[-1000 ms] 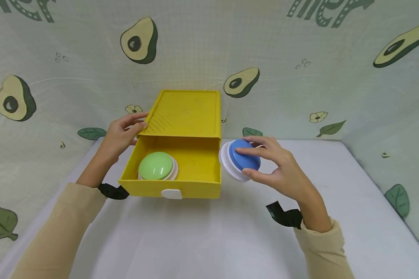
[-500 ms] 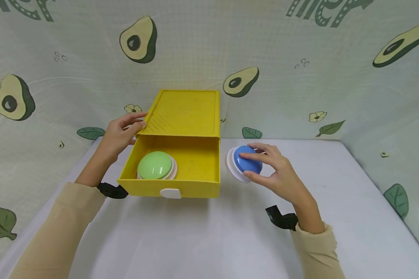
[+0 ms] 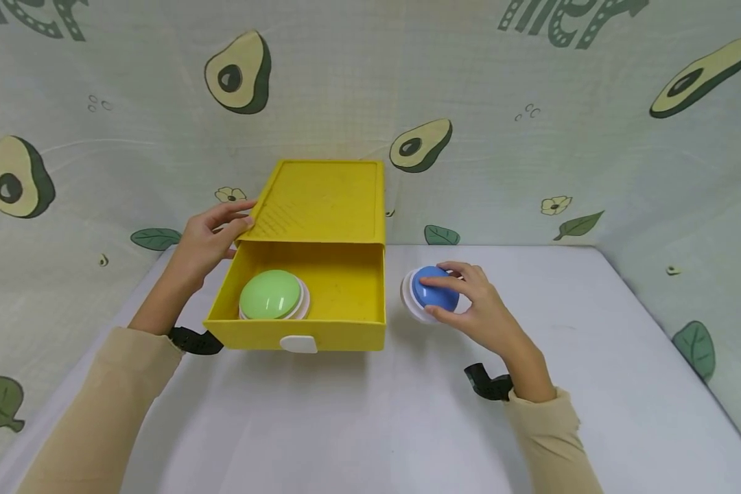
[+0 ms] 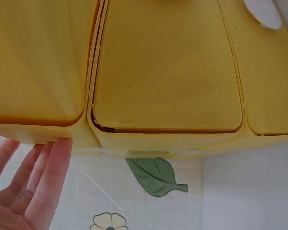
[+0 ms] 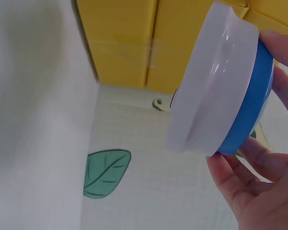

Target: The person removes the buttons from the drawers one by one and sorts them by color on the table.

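While nearest the camera, only two beige sleeves (image 3: 99,405) and the black wrist straps (image 3: 486,384) over the white table (image 3: 370,425). Further on, right hand (image 3: 478,312) curled round a blue dome button (image 3: 437,288), thumb low on its near edge, fingers arched over the blue cap; held tilted just right of the yellow box (image 3: 302,295), close beside it but not touching. Seen from the right wrist as a white base (image 5: 211,81) turned toward the lens under a blue rim, lifted off the table, fingertips (image 5: 282,48) on the blue edge. Judged light and rigid: hard, glossy plastic, likely slick on the dome, so best pinched at the rim where blue meets white, across the width, not on the crown, which probably gives when pressed. Not fragile by the look of it.

Level with that, a green dome button (image 3: 272,295) lying in the left half of the pulled-out yellow drawer (image 3: 346,288), a white tab (image 3: 298,343) on its front. Behind, left hand (image 3: 213,237) with fingers nearly straight, pressed against the left side of the box's yellow shell (image 3: 321,202), gripping nothing; confirmed in the left wrist view, fingers (image 4: 48,177) flat under the yellow edge. Farthest back, an avocado-print cloth wall (image 3: 531,137).
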A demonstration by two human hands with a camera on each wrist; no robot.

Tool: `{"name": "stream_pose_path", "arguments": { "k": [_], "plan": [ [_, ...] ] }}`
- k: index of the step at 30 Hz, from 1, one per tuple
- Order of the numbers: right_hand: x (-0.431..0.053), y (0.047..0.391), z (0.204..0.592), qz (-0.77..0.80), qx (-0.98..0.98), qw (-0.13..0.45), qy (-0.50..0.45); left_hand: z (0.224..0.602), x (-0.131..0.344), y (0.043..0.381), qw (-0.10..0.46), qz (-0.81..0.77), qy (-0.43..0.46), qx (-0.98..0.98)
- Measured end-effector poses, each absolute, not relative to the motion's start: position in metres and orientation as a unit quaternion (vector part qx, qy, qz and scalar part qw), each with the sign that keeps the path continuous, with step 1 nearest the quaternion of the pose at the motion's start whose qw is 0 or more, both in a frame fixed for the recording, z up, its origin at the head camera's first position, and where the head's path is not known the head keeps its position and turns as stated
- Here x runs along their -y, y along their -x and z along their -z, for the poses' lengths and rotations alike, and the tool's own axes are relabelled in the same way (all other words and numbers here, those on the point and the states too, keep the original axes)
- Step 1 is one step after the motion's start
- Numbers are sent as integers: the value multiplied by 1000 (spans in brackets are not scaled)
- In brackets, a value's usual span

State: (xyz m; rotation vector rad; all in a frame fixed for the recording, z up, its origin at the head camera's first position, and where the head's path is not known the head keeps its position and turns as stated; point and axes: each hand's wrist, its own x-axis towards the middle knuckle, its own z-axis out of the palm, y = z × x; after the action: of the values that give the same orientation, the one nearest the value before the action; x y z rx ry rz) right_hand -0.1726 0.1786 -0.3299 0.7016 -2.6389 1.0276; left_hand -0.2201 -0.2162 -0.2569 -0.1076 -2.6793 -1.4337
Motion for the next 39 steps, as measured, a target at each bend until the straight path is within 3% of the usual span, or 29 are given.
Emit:
{"name": "stream_pose_path", "arguments": {
  "k": [9,26,39],
  "plan": [
    [-176,178,348,-338,914,70,-213,257,217,220,50,470,39,880],
    [-175,192,383,-324,921,58,-208,259,217,223,41,470,37,881],
    [-167,194,388,-303,930,25,-204,256,218,220,47,466,45,883]
  ]
}}
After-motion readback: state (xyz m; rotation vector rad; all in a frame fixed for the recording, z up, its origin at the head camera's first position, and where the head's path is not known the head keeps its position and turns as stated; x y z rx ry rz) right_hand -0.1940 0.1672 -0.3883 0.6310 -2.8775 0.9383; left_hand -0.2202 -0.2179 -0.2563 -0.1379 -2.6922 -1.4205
